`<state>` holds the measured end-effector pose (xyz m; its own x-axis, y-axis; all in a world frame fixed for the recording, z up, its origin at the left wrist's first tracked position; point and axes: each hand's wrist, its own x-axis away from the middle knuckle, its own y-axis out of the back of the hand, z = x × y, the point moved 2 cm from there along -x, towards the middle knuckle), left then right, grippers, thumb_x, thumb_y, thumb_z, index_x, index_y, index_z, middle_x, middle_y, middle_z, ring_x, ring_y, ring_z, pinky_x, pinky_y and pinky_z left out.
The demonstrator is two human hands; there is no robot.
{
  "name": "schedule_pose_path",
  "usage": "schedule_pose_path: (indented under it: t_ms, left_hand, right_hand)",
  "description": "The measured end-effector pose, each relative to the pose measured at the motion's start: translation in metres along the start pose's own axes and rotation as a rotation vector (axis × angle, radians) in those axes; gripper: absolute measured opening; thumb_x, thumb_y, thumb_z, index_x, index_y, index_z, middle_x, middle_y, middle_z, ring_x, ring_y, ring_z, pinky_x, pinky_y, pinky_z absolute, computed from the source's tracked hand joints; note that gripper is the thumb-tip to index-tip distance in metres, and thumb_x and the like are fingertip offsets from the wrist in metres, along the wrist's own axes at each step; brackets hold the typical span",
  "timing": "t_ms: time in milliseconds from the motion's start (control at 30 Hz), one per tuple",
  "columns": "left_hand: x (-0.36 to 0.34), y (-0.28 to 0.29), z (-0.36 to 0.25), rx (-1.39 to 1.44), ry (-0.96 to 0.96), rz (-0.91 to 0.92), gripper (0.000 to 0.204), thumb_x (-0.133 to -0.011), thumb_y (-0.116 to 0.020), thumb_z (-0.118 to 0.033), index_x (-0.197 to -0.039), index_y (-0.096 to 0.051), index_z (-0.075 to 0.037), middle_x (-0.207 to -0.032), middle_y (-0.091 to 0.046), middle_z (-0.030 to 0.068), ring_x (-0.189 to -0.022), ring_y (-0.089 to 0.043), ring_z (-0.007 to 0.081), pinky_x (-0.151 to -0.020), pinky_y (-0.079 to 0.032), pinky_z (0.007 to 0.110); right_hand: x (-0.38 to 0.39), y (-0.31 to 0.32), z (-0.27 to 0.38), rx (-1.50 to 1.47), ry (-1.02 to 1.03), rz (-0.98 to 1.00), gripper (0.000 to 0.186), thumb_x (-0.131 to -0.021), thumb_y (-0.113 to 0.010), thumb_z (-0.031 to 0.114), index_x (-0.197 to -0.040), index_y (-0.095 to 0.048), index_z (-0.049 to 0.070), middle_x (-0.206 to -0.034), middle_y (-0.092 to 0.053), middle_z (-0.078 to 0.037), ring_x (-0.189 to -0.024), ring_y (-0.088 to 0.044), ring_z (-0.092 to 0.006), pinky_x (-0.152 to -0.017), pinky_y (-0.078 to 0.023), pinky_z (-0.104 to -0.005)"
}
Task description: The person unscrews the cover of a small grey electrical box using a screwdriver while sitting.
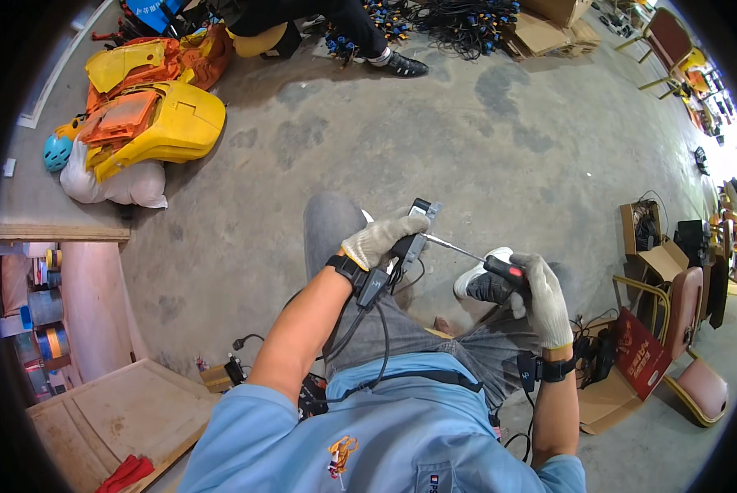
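My left hand (381,240), in a pale knit work glove, is closed around a small black and grey box-shaped device (432,217), perhaps a power adapter, above my lap. A pale label shows on its upper end, and its lower part is hidden by my fingers. In my right gloved hand (545,302) is a screwdriver (500,267) with a black and red handle. Its metal shaft slants up to the left, and the tip meets the device's edge near my left fingers. Whether it sits in a screw is too small to tell. A black cable (422,275) hangs below the device.
Yellow and orange plastic shells (179,123) lie at the far left. Cable bundles (467,25) and flattened cardboard (549,37) are at the back, near another person's leg (360,33). An open carton (611,403) and chairs (685,308) stand at my right, a wooden board (122,403) at lower left.
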<state>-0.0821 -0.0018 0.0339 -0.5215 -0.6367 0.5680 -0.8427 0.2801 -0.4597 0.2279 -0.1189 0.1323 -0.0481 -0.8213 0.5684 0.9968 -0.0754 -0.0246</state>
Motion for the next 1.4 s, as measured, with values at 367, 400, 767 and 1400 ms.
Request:
schedule_pose_path:
  t_ms: [367, 400, 767, 1400]
  left_hand:
    - [0.000, 0.001, -0.001, -0.078, -0.006, -0.010, 0.041, -0.099, -0.078, -0.043, -0.126, -0.072, -0.011, -0.099, -0.077, 0.0047, -0.082, -0.072, 0.0142, -0.070, -0.058, 0.030]
    - [0.000, 0.000, 0.000, -0.079, -0.003, -0.008, 0.041, -0.099, -0.078, -0.043, -0.126, -0.072, -0.011, -0.099, -0.077, 0.0047, -0.082, -0.072, 0.0142, -0.070, -0.058, 0.030]
    - [-0.004, 0.001, 0.003, -0.034, -0.016, 0.009, 0.037, -0.100, -0.078, -0.040, -0.124, -0.071, -0.013, -0.098, -0.075, 0.0019, -0.079, -0.069, 0.0109, -0.066, -0.056, 0.028]
    - [-0.004, -0.003, 0.003, 0.001, -0.014, 0.020, 0.036, -0.103, -0.075, -0.039, -0.126, -0.070, -0.012, -0.101, -0.077, 0.0044, -0.080, -0.071, 0.0121, -0.068, -0.058, 0.029]
  right_hand:
    - [-0.004, -0.004, -0.018, -0.311, 0.096, -0.088, 0.032, -0.107, -0.064, 0.012, -0.134, -0.063, -0.006, -0.111, -0.066, -0.008, -0.084, -0.063, -0.0115, -0.078, -0.057, -0.0277]
    - [-0.001, -0.006, -0.014, -0.371, 0.093, -0.086, 0.032, -0.106, -0.066, 0.008, -0.134, -0.063, -0.006, -0.115, -0.065, -0.009, -0.087, -0.064, -0.0121, -0.081, -0.058, -0.0288]
    - [0.001, -0.005, -0.001, -0.038, -0.039, -0.054, 0.041, -0.114, -0.054, 0.032, -0.130, -0.066, -0.004, -0.093, -0.067, -0.005, -0.070, -0.058, -0.0095, -0.064, -0.049, -0.0254]
    - [-0.008, 0.004, -0.024, -0.027, 0.106, -0.064, 0.041, -0.115, -0.060, 0.031, -0.140, -0.063, -0.001, -0.117, -0.069, -0.010, -0.109, -0.065, -0.0133, -0.087, -0.056, -0.0264]
